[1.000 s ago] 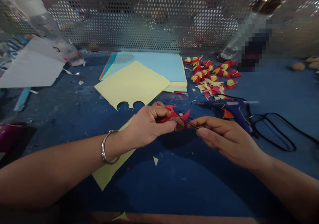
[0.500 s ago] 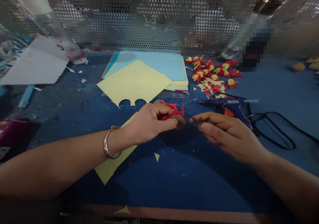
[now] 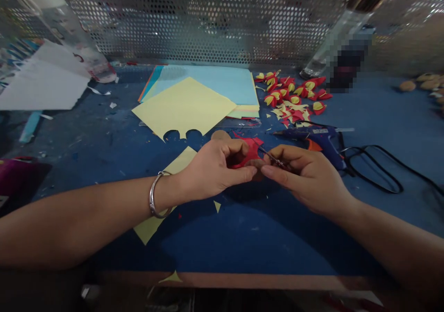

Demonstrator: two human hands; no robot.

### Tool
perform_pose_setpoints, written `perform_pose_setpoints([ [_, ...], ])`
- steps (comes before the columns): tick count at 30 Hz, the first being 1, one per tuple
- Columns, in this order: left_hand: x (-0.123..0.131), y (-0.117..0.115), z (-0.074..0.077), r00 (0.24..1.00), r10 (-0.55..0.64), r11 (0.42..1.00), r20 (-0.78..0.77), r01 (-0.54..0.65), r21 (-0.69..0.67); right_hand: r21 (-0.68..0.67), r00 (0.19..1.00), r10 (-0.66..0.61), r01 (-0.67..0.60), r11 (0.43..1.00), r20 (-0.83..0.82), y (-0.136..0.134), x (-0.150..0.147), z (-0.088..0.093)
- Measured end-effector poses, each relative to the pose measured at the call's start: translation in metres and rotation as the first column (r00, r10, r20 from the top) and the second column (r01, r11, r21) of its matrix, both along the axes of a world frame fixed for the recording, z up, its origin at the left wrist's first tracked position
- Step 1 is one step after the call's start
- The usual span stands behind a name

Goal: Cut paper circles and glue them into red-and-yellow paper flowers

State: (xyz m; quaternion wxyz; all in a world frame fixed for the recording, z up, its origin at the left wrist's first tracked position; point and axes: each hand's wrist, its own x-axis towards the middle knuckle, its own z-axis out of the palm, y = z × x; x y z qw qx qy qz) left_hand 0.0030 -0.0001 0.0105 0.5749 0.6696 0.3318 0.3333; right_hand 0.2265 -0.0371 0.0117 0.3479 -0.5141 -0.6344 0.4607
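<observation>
My left hand [image 3: 229,162] is closed on a piece of red paper [image 3: 252,149], pinched between thumb and fingers. A brown round piece [image 3: 221,135] shows behind that hand, and part of another lies by the thumb tip. My right hand [image 3: 301,168] is closed around small dark scissors [image 3: 274,158], their handles hidden by the fingers. The thin blades reach the right edge of the red paper. A yellow sheet with two round cut-outs [image 3: 183,106] lies beyond my left hand. Under my left wrist is a yellow strip [image 3: 152,229].
Coloured sheets [image 3: 208,81] lie at the back. Red-and-yellow paper pieces [image 3: 294,90] and scraps are heaped right of them. A blue glue gun [image 3: 326,138] with a looping black cord [image 3: 374,189] lies at right. Bottles [image 3: 83,39] stand near a perforated metal panel [image 3: 194,21].
My right hand has moved left, bringing the scissors from beside the red paper onto its edge. The red paper is turned and shows more of its face. The view has shifted slightly.
</observation>
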Motion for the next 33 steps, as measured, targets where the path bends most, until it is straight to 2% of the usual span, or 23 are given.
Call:
perform_pose_setpoints([
  [2, 0.002, -0.001, -0.001, 0.998, 0.032, 0.999, 0.054, -0.031, -0.029, -0.012, 1.000, -0.016, 0.016, 1.000, -0.014, -0.002, 0.000, 0.000],
  [4, 0.004, -0.002, -0.001, 0.984, 0.033, 0.990, 0.174, -0.008, -0.142, -0.007, 0.997, -0.041, 0.041, 0.999, -0.061, -0.003, -0.001, -0.001],
  [8, 0.006, -0.011, 0.002, 0.900, 0.091, 0.908, 0.426, 0.101, -0.407, 0.076, 0.973, -0.070, 0.088, 0.993, -0.219, -0.005, -0.001, -0.004],
  [12, 0.007, -0.024, 0.007, 0.849, 0.160, 0.837, 0.503, 0.153, -0.525, 0.094, 0.944, -0.095, 0.130, 0.987, -0.315, -0.008, -0.001, -0.006],
  [14, 0.008, -0.029, 0.010, 0.836, 0.158, 0.833, 0.525, 0.172, -0.525, 0.090, 0.935, -0.115, 0.153, 0.984, -0.336, -0.009, -0.002, -0.006],
  [18, 0.013, -0.037, 0.012, 0.836, 0.105, 0.881, 0.538, 0.173, -0.441, 0.068, 0.924, -0.116, 0.151, 0.986, -0.365, -0.010, -0.003, -0.004],
  [22, 0.018, -0.041, 0.007, 0.879, 0.184, 0.875, 0.440, 0.057, -0.480, 0.075, 0.929, -0.083, 0.118, 0.990, -0.361, -0.011, -0.009, -0.001],
  [26, 0.021, -0.039, 0.000, 0.869, 0.265, 0.881, 0.418, -0.042, -0.471, 0.077, 0.946, -0.063, 0.092, 0.993, -0.317, -0.011, -0.014, -0.002],
  [29, 0.022, -0.035, -0.001, 0.874, 0.262, 0.912, 0.409, -0.086, -0.401, 0.093, 0.961, -0.037, 0.065, 0.994, -0.276, -0.010, -0.013, -0.005],
  [33, 0.019, -0.029, -0.002, 0.900, 0.245, 0.953, 0.361, -0.155, -0.259, 0.053, 0.951, 0.014, 0.002, 0.999, -0.309, -0.011, -0.008, -0.009],
])
